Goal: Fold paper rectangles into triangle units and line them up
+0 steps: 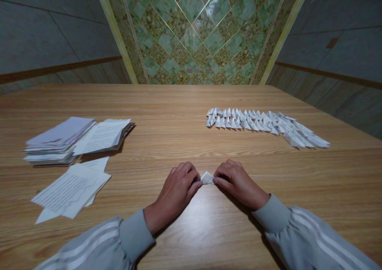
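In the head view, your left hand (179, 184) and right hand (235, 182) meet at the near middle of the table (167, 110). Their fingers are curled in tight, each pinching one end of a small white folded piece (207, 178) that rests on the wood. Beyond, to the right, a long row (262, 124) of like pieces lies finished. On the left a stack (68, 140) and loose sheets (71, 188) lie unfolded, so I judge much done and plenty left. The sheets' print is too small to read.

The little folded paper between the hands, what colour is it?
White. The head view shows the folded paper best.
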`<state>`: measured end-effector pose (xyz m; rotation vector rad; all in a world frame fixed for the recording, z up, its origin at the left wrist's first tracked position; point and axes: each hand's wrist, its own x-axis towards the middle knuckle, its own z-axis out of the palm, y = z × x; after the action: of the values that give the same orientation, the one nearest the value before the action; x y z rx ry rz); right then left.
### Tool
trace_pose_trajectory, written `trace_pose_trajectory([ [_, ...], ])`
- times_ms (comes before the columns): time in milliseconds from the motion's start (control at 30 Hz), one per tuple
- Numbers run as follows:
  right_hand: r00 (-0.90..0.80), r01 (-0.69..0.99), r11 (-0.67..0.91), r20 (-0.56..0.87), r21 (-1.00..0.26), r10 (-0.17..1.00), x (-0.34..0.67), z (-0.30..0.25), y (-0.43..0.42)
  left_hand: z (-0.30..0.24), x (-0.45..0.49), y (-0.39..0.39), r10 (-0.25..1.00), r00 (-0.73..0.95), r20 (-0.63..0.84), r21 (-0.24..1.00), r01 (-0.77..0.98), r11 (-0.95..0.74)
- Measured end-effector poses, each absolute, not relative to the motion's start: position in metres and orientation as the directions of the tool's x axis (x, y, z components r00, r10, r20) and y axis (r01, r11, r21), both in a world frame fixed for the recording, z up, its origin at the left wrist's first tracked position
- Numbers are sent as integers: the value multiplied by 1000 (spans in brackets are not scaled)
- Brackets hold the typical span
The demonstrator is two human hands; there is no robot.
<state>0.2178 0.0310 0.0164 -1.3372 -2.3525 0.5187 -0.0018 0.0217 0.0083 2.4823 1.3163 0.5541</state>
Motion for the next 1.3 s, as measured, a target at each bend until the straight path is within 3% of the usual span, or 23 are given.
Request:
trace_pose_trajectory([
  [467,-362,793,356,88,-494,928,218,11,32,9,1,27,863,487,134,363,786,-500],
  [1033,-286,838,286,71,-465,956,217,13,30,5,2,28,848,489,205,417,740,-528],
  [1300,-503,735,522,169,-434,848,216,17,30,-3,1,29,712,627,316,290,650,-702],
])
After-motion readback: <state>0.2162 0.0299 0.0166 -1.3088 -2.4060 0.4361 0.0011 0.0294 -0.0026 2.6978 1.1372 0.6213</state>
